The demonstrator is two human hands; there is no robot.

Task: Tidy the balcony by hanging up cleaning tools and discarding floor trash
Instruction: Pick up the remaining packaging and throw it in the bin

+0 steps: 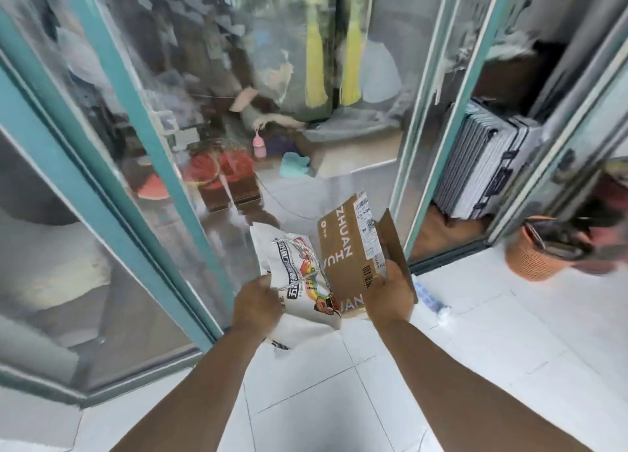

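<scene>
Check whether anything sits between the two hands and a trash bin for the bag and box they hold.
No trash bin shows in this view, so the path cannot be judged. The left hand grips the white printed bag and the right hand the brown cardboard box, facing the teal-framed glass door.

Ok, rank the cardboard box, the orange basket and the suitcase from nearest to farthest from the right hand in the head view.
1. Cardboard box: held in the right hand.
2. Orange basket: on the floor, to the right.
3. Suitcase: farther back, behind the right glass door.
</scene>
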